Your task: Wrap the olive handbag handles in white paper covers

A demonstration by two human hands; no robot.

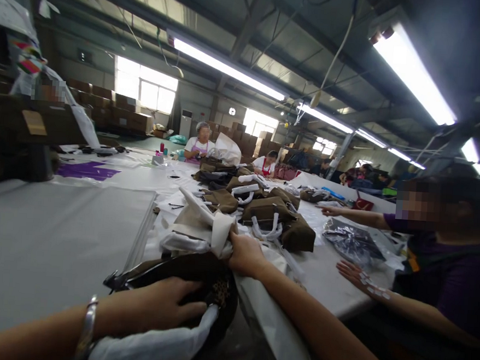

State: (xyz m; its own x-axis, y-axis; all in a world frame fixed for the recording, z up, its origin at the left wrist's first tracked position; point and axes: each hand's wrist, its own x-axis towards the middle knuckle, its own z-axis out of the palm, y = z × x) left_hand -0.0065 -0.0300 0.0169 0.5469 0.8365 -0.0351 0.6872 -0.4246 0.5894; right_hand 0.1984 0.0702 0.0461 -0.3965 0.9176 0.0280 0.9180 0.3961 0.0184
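A dark brown bag (155, 264) lies open at the near table edge, its handle wrapped in white (154, 344). My left hand (169, 301) reaches over the bag's opening, fingers apart; the thumb points toward a patterned patch inside. Just above, my right hand (245, 254) is closed on crumpled white paper (222, 233) at the bag's far rim. More white sheeting (263, 313) hangs below my right wrist.
Brown bags with wrapped handles (266, 209) are heaped ahead. On the right a person's hand (351, 273) rests near a plastic-wrapped dark item (351, 240). Purple material (86, 170) lies on the white table (56, 227) at left. Other people sit farther back.
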